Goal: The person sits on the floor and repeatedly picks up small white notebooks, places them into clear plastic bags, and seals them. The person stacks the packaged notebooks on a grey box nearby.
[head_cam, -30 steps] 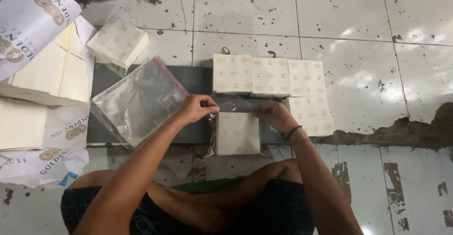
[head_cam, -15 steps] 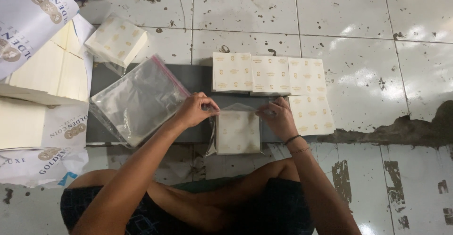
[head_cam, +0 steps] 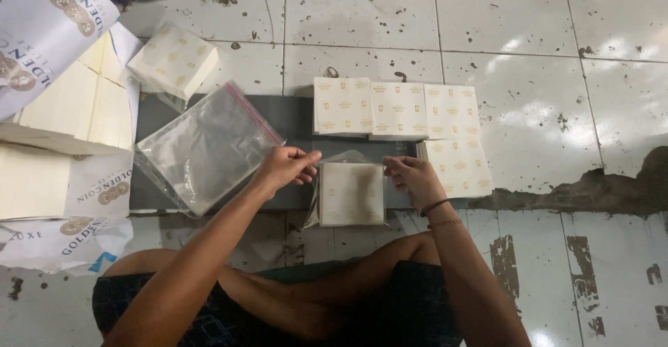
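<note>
Dark mat point(head_cam: 292, 114) lying on a white tiled floor point(head_cam: 529, 48), serving as landmark. Left of the mat: large stacks of cream paper point(head_cam: 62, 145) in torn white wrappers. On the mat's left half: pile of clear zip bags point(head_cam: 205, 148). Along its far edge and right end: four packed cream napkin bundles point(head_cam: 396, 108). At its near edge, centre: bagged napkin stack point(head_cam: 351, 192), its clear bag mouth raised. Left hand point(head_cam: 282, 169) pinches the bag's upper left corner; right hand point(head_cam: 416, 178) pinches the upper right corner, both grips narrow.
</note>
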